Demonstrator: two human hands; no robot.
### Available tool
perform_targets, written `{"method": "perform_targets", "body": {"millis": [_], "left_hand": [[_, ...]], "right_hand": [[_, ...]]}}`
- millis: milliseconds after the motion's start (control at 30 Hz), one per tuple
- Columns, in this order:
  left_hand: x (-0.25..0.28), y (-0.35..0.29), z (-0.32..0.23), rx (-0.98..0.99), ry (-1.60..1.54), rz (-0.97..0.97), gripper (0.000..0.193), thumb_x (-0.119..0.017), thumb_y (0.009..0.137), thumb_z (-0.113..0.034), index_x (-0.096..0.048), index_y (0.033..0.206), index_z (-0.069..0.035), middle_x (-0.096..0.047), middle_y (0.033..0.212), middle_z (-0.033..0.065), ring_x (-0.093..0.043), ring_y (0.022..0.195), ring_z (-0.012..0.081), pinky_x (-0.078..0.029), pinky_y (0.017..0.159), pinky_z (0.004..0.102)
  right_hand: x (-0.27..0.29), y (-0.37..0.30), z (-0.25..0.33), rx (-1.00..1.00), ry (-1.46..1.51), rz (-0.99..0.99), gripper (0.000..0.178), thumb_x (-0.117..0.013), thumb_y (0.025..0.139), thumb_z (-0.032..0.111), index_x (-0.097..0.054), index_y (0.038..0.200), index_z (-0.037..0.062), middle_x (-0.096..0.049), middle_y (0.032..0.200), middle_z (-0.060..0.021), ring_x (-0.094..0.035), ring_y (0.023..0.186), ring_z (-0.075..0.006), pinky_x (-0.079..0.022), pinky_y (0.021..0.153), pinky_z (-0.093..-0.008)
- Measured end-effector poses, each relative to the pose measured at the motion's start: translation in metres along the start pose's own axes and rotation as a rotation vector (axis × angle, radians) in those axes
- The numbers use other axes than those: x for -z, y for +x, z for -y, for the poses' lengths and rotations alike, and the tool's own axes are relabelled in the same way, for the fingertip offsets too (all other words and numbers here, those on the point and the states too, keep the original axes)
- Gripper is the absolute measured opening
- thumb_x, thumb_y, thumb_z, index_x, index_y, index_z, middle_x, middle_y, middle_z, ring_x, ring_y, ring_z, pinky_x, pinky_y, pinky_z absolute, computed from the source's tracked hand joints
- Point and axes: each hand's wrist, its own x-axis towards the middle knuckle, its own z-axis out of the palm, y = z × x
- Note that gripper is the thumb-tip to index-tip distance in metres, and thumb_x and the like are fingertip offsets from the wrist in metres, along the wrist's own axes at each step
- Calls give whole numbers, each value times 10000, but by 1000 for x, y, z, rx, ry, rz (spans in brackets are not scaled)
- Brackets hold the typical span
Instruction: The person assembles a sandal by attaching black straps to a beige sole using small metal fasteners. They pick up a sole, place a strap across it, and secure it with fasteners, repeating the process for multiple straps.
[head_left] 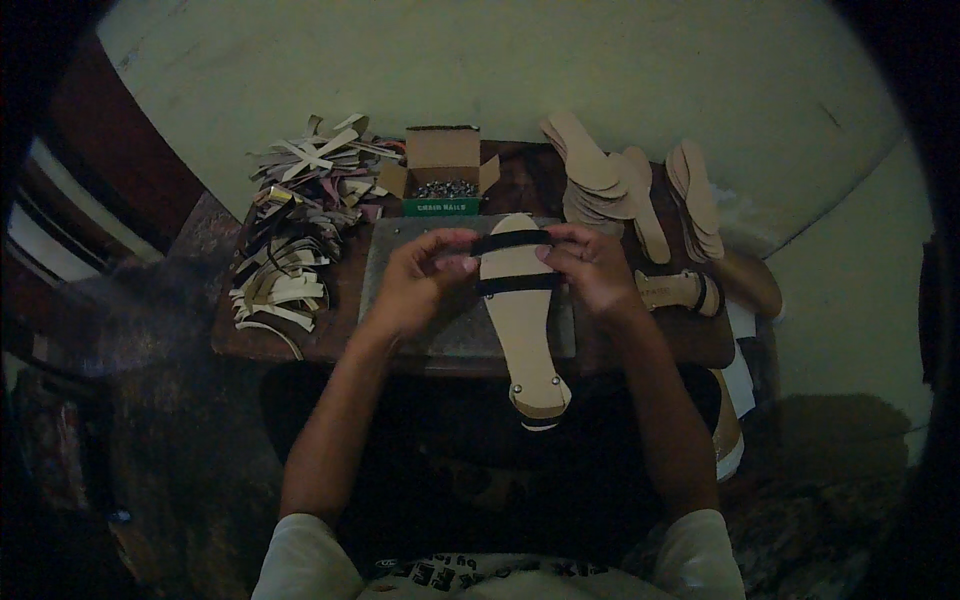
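Between my two hands is a tan sandal sole (520, 330), its toe end pointing away from me and its heel end toward me. Two black straps (518, 284) cross its front part, and shiny nail heads sit near the heel. My left hand (428, 275) pinches the left side of the upper strap and sole edge. On the other side, my right hand (595, 268) grips the right edge the same way, fingers closed. The sole is held over a grey metal plate (430, 330) on the table.
An open cardboard box of nails (445, 190) stands behind the plate. Strap scraps (295, 230) are heaped at the left. Stacked tan soles (590, 165) lie at the back right, with more soles (695, 195) beside them. A strapped sole (668, 292) rests on the wooden table (690, 345).
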Motion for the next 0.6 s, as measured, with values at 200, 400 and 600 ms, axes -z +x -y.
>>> {"method": "perform_targets", "body": {"millis": [200, 400, 600], "left_hand": [[-3, 1, 4, 39, -70, 39, 387, -701, 866, -75, -587, 1231, -14, -653, 1102, 80, -630, 939, 137, -521, 812, 273], [-10, 3, 10, 111, -217, 68, 456, -703, 854, -36, -551, 1283, -14, -632, 1168, 89, -620, 1033, 162, -501, 894, 293], [-17, 3, 17, 152, -284, 40, 491, -722, 819, -1, -548, 1279, -1, -613, 1211, 114, -613, 1062, 186, -496, 922, 315]], "right_hand": [[1, 3, -7, 30, 10, -1, 371, -698, 851, 55, -563, 1176, -58, -700, 971, -102, -652, 850, -137, -498, 754, -261], [2, 4, -12, 40, 17, -102, 275, -682, 849, 47, -617, 1098, -50, -697, 977, -109, -651, 861, -150, -505, 789, -280], [-2, 1, -13, 59, 20, -223, 205, -652, 865, 49, -642, 1048, -44, -699, 962, -112, -638, 859, -140, -507, 767, -288]]}}
